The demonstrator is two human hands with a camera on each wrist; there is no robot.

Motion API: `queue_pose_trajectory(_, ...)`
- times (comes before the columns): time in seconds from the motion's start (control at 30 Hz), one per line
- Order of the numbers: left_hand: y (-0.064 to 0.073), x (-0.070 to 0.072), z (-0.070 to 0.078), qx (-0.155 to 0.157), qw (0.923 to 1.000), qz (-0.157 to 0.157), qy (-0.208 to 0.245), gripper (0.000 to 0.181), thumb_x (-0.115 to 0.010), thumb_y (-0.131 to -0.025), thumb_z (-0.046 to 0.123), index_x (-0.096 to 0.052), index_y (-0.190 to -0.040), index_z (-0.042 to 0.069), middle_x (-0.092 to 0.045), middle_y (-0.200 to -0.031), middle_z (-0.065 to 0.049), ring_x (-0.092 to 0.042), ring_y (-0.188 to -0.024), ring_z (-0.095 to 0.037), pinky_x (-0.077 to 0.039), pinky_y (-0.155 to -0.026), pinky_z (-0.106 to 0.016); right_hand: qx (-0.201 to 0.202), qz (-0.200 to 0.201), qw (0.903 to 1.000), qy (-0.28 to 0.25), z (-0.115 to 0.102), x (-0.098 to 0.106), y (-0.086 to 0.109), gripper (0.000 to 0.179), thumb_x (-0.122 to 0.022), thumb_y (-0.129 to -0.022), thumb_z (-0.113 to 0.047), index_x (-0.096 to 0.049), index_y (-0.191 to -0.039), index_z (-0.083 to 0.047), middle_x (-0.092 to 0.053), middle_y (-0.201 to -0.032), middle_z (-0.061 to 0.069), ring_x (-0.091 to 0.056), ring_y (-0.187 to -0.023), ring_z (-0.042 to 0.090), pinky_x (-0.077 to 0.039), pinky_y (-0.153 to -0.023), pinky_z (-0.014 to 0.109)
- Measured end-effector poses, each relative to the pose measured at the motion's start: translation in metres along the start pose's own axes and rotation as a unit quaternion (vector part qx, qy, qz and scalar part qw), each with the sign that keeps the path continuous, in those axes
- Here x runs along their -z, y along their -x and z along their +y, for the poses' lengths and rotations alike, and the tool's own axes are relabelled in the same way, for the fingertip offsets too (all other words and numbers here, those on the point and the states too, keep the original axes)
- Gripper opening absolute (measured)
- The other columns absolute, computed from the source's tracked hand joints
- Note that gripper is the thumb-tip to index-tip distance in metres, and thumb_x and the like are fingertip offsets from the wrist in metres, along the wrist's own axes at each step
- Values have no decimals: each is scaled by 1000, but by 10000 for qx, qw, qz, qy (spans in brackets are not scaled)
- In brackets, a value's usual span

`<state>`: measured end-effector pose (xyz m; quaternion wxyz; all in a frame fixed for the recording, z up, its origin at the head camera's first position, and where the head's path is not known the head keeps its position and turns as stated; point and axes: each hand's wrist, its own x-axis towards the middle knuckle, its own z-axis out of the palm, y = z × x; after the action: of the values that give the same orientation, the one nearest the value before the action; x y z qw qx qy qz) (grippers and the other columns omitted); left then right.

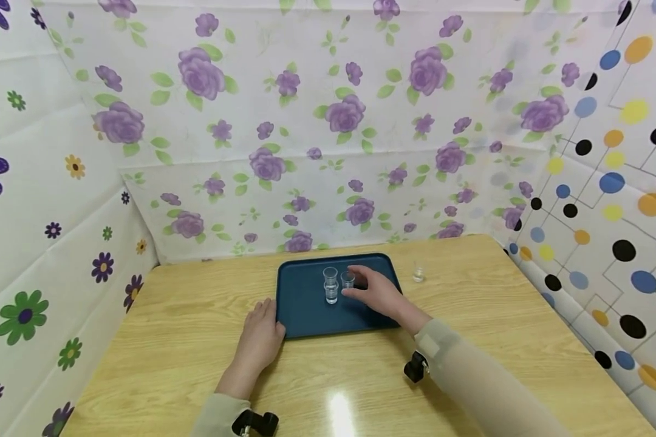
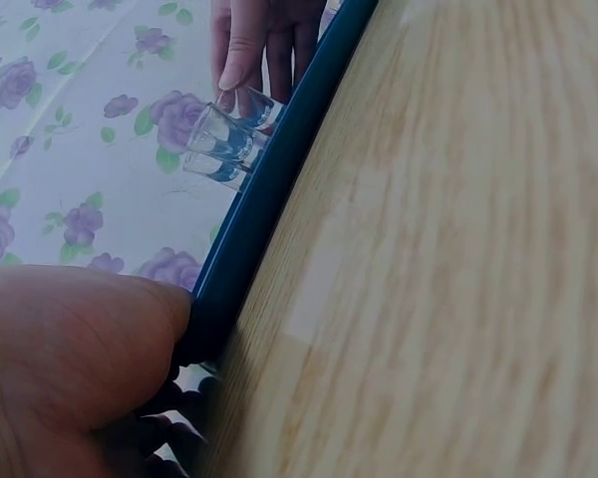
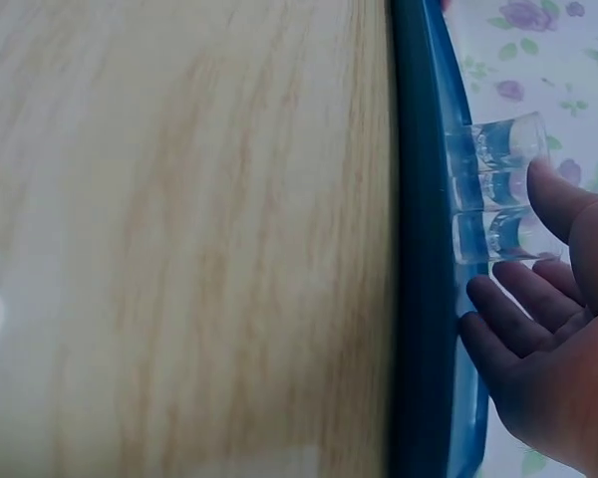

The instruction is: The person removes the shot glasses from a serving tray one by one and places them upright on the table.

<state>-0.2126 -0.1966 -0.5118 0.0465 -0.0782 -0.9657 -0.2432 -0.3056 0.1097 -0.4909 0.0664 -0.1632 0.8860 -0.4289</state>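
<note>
One relaxed left hand touches a blue tray, the right hand spread around a clear glass.

My left arm: pale-sleeved, reaching forward; left hand back upward, fingers extended away from me, thumb set out to the right. My right arm: pale-sleeved, angled leftward across the front; right hand turned sideways, fingers loosely bent, thumb apart from them.
</note>
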Motion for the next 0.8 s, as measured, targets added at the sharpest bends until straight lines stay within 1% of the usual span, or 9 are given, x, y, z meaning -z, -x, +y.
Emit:
queue_pose_trajectory(0.2,-2,-1,0,22,10000,-22,9,57,-55,-109,5,-41,-159,-20,-39,-166,-39,-30,-159,-56,-24,-129,-70,-28,252,9996,109,2,-4,-4,56,-78,-105,-34,-62,-155,-13,-68,-144,8,-66,-132,27,-57,-108,49)
queue_pose_trajectory(0.43,-1,0,-1,0,10000,47,2,57,-56,-108,4,-42,-158,-20,-40,-165,-40,-31,-158,-56,-25,-129,-70,1,529,9982,271,1,-10,-8,38,-78,-106,-34,-73,-138,-15,-74,-129,3,-71,-118,21,-60,-101,45)
queue_pose_trajectory(0.6,2,-2,-1,57,10000,70,17,57,-57,-108,3,-43,-157,-20,-41,-165,-39,-32,-158,-56,-25,-129,-69,-2,541,9980,328,0,-13,-8,34,-79,-105,-35,-75,-133,-16,-75,-124,1,-72,-114,19,-61,-99,44)
queue_pose_trajectory(0.7,0,-3,-1,27,10000,58,30,57,-57,-108,4,-43,-158,-20,-40,-166,-39,-32,-158,-56,-25,-129,-69,-33,595,9979,259,-1,-11,-6,34,-80,-104,-33,-76,-133,-15,-76,-124,1,-72,-114,19,-62,-97,43)
queue_pose_trajectory(0.8,-1,-1,0,-31,9999,117,19,57,-58,-108,4,-43,-158,-20,-41,-165,-39,-33,-158,-56,-26,-129,-69,3,665,9976,179,-4,-8,-5,34,-80,-104,-32,-76,-133,-14,-76,-124,2,-73,-113,20,-63,-95,44)
